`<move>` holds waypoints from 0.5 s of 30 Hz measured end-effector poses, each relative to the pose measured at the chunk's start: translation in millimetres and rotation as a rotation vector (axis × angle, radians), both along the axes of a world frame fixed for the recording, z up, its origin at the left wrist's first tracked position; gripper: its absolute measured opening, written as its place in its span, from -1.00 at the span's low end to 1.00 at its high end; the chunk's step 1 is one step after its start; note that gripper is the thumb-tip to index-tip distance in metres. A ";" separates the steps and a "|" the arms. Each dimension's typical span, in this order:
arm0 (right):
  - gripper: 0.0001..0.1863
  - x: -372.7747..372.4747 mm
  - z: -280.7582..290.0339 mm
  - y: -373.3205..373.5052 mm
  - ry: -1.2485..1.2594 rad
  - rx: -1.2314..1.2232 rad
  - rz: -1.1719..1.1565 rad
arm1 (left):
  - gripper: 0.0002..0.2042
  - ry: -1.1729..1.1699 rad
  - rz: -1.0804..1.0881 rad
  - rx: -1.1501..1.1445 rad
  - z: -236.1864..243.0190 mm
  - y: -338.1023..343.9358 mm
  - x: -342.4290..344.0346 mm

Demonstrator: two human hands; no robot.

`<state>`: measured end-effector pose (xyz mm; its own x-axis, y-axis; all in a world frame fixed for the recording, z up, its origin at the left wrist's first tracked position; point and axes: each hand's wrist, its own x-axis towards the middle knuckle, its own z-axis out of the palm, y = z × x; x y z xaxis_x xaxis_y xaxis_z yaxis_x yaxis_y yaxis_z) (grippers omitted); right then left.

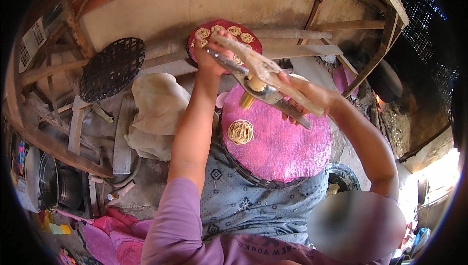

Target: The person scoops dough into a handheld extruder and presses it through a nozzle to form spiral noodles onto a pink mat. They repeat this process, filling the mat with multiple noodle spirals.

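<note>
Both my hands grip a two-bar wooden hand press (263, 72) held over a round tray lined with pink cloth (287, 138). My left hand (214, 55) is closed round the far-left ends of the bars. My right hand (309, 94) wraps round their right ends. Between the bars shows a pale round plunger, and below it juts a yellowish ridged piece (247, 101); whether that is the press's barrel or dough strands, I cannot tell. One coiled nest of dough strands (240, 132) lies on the left part of the pink cloth, below the press.
Behind the press, a red-lined round tray (225, 27) holds several dough nests. To the left are a black woven tray (112, 69) and a pale cloth sack (158, 101). A dark bucket (345, 176) stands right of my lap. Wooden beams (312, 50) run behind; a small fire (380, 99) glows right.
</note>
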<state>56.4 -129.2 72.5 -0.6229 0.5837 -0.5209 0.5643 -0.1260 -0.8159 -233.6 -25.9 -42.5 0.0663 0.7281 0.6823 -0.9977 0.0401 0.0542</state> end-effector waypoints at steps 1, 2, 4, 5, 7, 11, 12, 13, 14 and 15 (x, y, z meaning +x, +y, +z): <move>-0.04 -3.1 -2.8 5.4 -0.024 -0.003 0.015 | -0.37 0.010 0.012 -0.036 -13.4 5.5 -0.9; -0.05 -6.7 -5.3 10.7 -0.051 -0.012 0.059 | -0.37 0.031 0.054 -0.082 -24.4 8.8 -2.5; -0.08 -12.6 -7.0 19.8 -0.107 0.030 0.064 | -0.34 0.018 0.048 -0.041 -33.5 14.9 -5.9; -0.10 -16.0 -7.7 22.4 -0.155 0.051 0.043 | -0.41 0.040 0.111 -0.040 -32.6 15.8 -9.3; -0.16 -24.4 -9.3 23.4 -0.090 0.109 0.096 | -0.53 0.105 0.196 0.017 -22.6 12.8 -18.8; -0.18 -29.2 -5.4 14.9 -0.067 0.103 0.115 | -0.51 0.094 0.183 -0.072 6.0 -7.2 -32.4; -0.19 -27.5 -2.7 13.3 -0.045 0.085 0.141 | -0.50 0.096 0.193 -0.119 8.0 -14.6 -29.8; -0.18 -23.5 0.4 11.9 -0.079 0.076 0.105 | -0.48 0.096 0.203 -0.167 8.8 -20.9 -25.8; -0.17 -17.8 4.1 11.0 -0.081 0.070 0.092 | -0.42 0.089 0.185 -0.204 9.3 -24.6 -20.1; -0.16 -12.8 7.0 10.9 -0.052 0.045 0.102 | -0.35 0.081 0.167 -0.241 9.0 -26.3 -13.7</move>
<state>43.5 -118.3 79.5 -0.6529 0.5422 -0.5289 0.6139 -0.0302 -0.7888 -247.3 -52.2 -33.5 -0.0212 0.8740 0.4855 -0.9844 -0.1030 0.1424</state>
